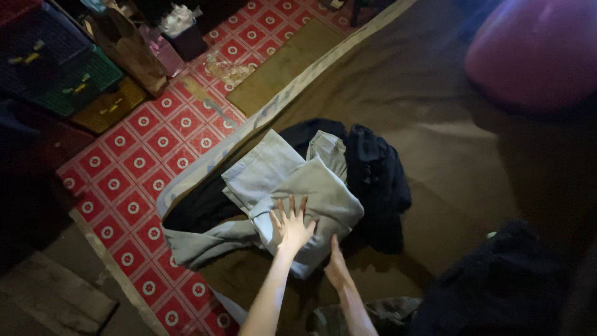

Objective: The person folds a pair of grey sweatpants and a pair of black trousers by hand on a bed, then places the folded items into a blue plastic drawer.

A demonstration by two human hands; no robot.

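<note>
Left hand (292, 225) is spread flat on grey folded trousers (298, 186); right hand (336, 267) is tucked open at their near edge. Fold should be pressed flat, edges kept aligned.

Beyond my reach, 2 packages stand on the red patterned floor (149, 155): 1 brown paper bag (127, 46) and, just right of it, 1 pink gift bag (163, 53). No labels, signs or screens seen.

A folded garment (292, 186) lies on the bed (435, 143) near its left edge, on top of a dark garment (373, 174) that spreads to its right. The left hand (292, 225) rests flat on the folded garment; the right hand (336, 269) touches its near edge. Baskets (62, 74) stand on the floor mat (143, 162), left of the bed.
</note>
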